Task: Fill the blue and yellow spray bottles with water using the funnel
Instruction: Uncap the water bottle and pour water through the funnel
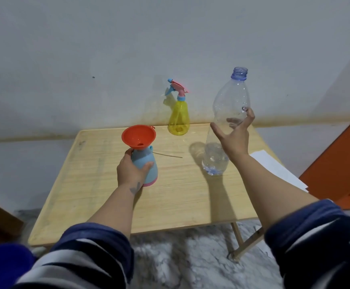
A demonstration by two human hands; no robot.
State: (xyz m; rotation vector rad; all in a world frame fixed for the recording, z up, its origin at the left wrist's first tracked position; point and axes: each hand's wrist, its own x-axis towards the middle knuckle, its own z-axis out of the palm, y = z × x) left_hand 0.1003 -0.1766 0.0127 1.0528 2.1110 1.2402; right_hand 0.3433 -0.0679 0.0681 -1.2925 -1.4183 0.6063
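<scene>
Head view, only view

Centre left of frame: blue spray bottle [146,165] upright on wooden table [180,201], spray head off, orange funnel [138,137] seated in its neck, tilted a little toward the lens. Left hand [131,171] wrapped round the bottle's body, thumb at front, fingers curled behind; probably steadying it so the top-heavy funnel does not tip it during a pour

Right of centre: clear plastic bottle [226,126], cap off, standing on the table near its right edge, a little water [213,163] left in the bottom. Right hand [235,135] spread wide against its far side, fingers straight; touching or just clear of the plastic, cannot tell. Reads as either letting go or reaching to take it

Upper centre, at back edge of table near wall: yellow spray bottle [178,119], pink-and-blue trigger head [177,88] screwed on, apparently empty; likely parked there out of the way, not yet filled

Thin stick or tube [167,154] lying on table right of blue bottle. White paper [278,167] at right edge of table
</scene>
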